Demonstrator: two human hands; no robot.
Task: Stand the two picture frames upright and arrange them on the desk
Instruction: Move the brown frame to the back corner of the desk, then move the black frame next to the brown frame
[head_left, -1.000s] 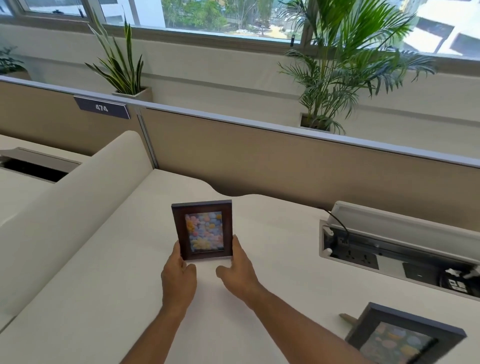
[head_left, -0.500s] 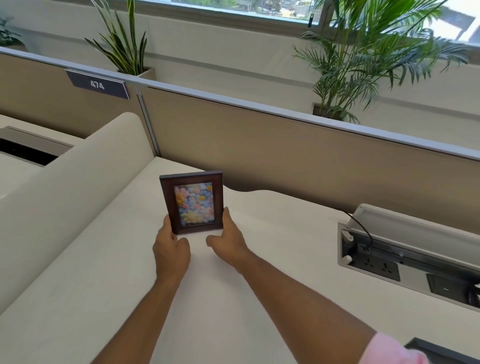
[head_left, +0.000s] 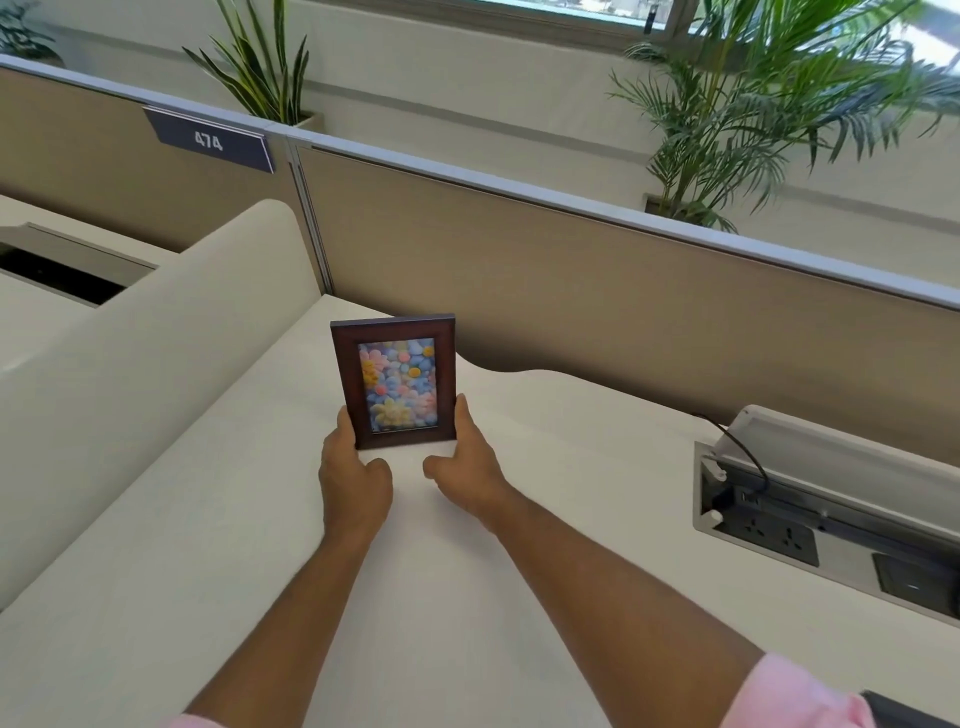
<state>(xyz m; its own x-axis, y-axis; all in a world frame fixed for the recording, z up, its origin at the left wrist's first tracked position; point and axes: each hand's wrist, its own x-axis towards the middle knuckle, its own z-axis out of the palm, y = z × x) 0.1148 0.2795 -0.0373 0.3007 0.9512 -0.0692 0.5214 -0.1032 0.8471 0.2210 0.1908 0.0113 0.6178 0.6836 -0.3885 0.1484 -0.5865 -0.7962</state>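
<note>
A dark brown picture frame (head_left: 397, 382) with a picture of pastel flowers stands upright on the white desk (head_left: 218, 545), near its back left. My left hand (head_left: 353, 475) grips its lower left edge. On the other side, my right hand (head_left: 465, 465) holds the lower right edge, thumb up along the frame's side. Only a dark corner of the second frame (head_left: 906, 714) shows at the bottom right, behind my pink sleeve.
A beige partition (head_left: 597, 270) with a "474" sign (head_left: 210, 143) runs behind the desk. A rounded white divider (head_left: 145, 353) rises on the left. An open socket box (head_left: 826, 509) with a black cable sits at the right. Potted plants stand behind the partition.
The frame, held in both hands, has gone further back on the desk, and the view has followed. The second frame has slid almost out of view at the bottom right.
</note>
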